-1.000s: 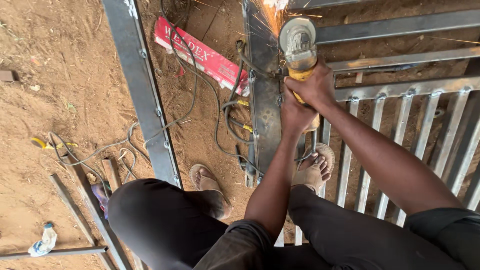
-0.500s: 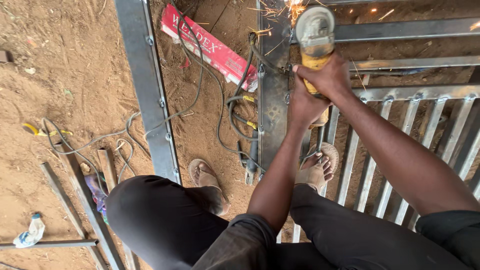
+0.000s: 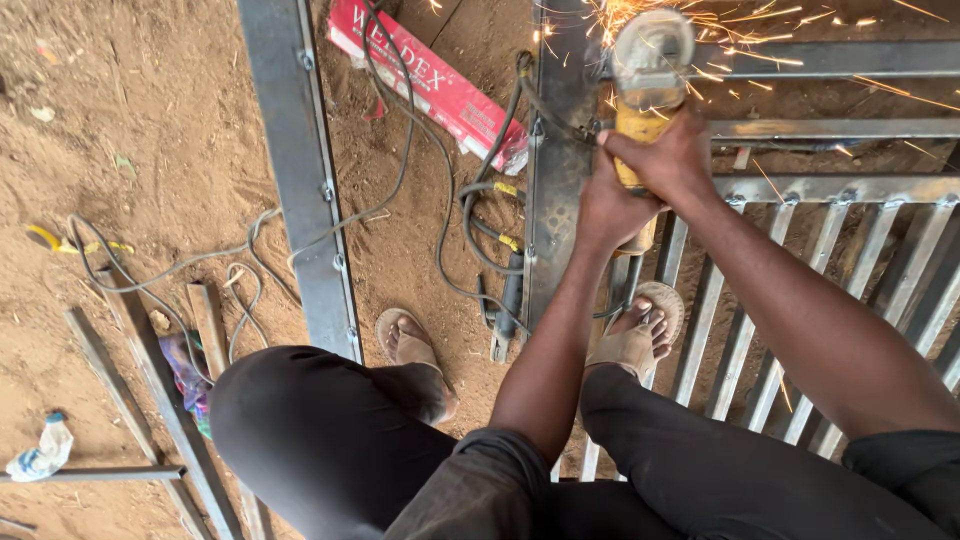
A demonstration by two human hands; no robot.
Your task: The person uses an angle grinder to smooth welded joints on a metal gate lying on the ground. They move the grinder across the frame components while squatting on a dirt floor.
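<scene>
Both hands grip a yellow angle grinder [image 3: 647,75] at the top centre. My left hand [image 3: 608,212] wraps its rear body, and my right hand [image 3: 668,158] holds it closer to the head. The grinder's guard and disc press on a grey steel gate frame [image 3: 560,180] lying on the ground. Orange sparks [image 3: 760,40] fly to the right. My sandalled feet [image 3: 410,345] stand either side of the frame's upright bar.
A long steel bar [image 3: 300,180] lies on the sandy ground at left. A red flat box [image 3: 430,85] rests near the top. Cables [image 3: 430,190] loop between the bars. Gate slats [image 3: 760,300] fill the right. Loose metal strips [image 3: 150,390] and a rag [image 3: 40,455] lie lower left.
The view has shifted, so the grinder and hands now sit higher and further right in the frame. Sparks now spread wider to the right.
</scene>
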